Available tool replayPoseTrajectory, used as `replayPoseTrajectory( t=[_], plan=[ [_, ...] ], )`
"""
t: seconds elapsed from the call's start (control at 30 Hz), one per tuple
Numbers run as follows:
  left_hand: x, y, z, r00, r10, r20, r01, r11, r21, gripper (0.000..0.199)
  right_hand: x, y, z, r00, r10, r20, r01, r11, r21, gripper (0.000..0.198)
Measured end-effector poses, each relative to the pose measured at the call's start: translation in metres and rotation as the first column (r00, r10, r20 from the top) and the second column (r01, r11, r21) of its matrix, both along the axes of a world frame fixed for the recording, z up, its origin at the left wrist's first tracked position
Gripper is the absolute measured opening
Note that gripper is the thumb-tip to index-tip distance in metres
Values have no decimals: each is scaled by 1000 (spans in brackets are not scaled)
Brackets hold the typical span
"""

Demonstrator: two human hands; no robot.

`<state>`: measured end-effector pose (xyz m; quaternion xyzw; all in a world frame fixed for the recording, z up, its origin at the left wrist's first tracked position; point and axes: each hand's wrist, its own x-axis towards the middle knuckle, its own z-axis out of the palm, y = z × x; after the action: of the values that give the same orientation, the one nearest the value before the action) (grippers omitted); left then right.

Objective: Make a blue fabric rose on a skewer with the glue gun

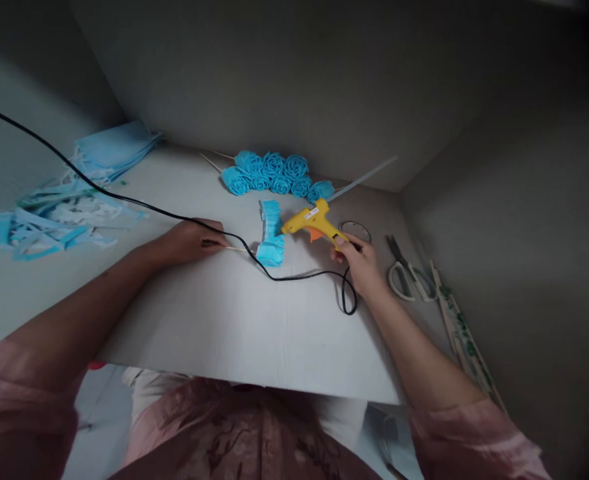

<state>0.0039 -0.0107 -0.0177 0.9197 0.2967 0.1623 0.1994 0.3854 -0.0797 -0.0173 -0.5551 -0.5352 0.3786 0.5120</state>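
My left hand [194, 241] is closed on a thin wooden stick [238, 249] at the left of the table's middle. On the stick's far end is a pleated blue strip [271, 233], its lower part around the stick and the rest stretching away from me. My right hand [357, 260] grips the handle of a yellow hot glue gun [308, 217] with an orange trigger. The gun's nozzle points left and is at the strip's right edge; whether it touches cannot be made out. A long translucent glue stick [364, 179] juts from the gun's back.
Several blue rolled flowers [273, 175] on sticks lie at the back. Blue face masks [117, 148] and cut scraps [69, 217] are at left. Scissors [410, 277], a tape-like ring [356, 231] and sticks [467, 330] lie at right. A black cord [174, 215] crosses the table.
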Motion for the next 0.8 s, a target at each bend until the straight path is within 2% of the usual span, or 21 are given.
replayPoseTrajectory(
  t=[0.1, 0.27, 0.47, 0.63, 0.8],
  plan=[
    [-1, 0, 0, 1000, -2, -6, 2, 1000, -16, 34, 0, -1, 1, 1000, 7, -27, -7, 1000, 16, 31],
    [-2, -1, 2, 1000, -7, 7, 7, 999, -33, 33, 0, -1, 0, 997, 10, 82, -9, 1000, -7, 29],
    [-3, -1, 2, 1000, -12, 12, 13, 999, -51, 32, 0, -1, 4, 998, 9, -63, -10, 1000, -7, 32],
    [-4, 1, -2, 1000, -5, 20, 5, 999, -34, 36, -1, -1, 2, 997, 35, 73, -34, 999, -24, 30],
    [-3, 1, -1, 1000, 5, -3, -5, 999, -49, 37, 0, 1, 5, 998, -15, -56, 14, 1000, -19, 32]
  ],
)
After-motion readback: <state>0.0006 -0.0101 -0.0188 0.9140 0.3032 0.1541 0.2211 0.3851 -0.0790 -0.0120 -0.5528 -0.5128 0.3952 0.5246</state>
